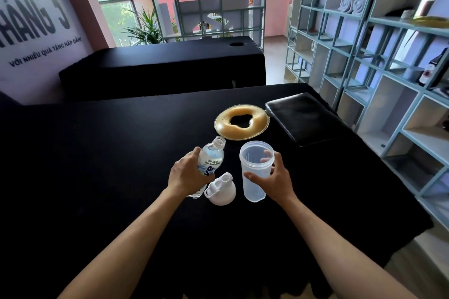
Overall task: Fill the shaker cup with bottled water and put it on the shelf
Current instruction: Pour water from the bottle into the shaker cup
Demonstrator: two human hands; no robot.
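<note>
A clear plastic water bottle (pixel 211 156) with its cap off leans toward the right, gripped around the middle by my left hand (pixel 188 173). To its right stands the translucent shaker cup (pixel 254 172), open at the top, on the black table (pixel 97 165). My right hand (pixel 273 178) wraps around the cup's right side. The cup's white lid (pixel 221 189) lies on the table between the bottle and the cup. The bottle's mouth is left of the cup's rim and apart from it.
A tan ring-shaped cushion (pixel 241 122) and a flat black pad (pixel 305 118) lie further back on the table. A pale blue shelf unit (pixel 364 56) with several open compartments runs along the right, holding rolled towels (pixel 353 2) and a dark bottle (pixel 431 69).
</note>
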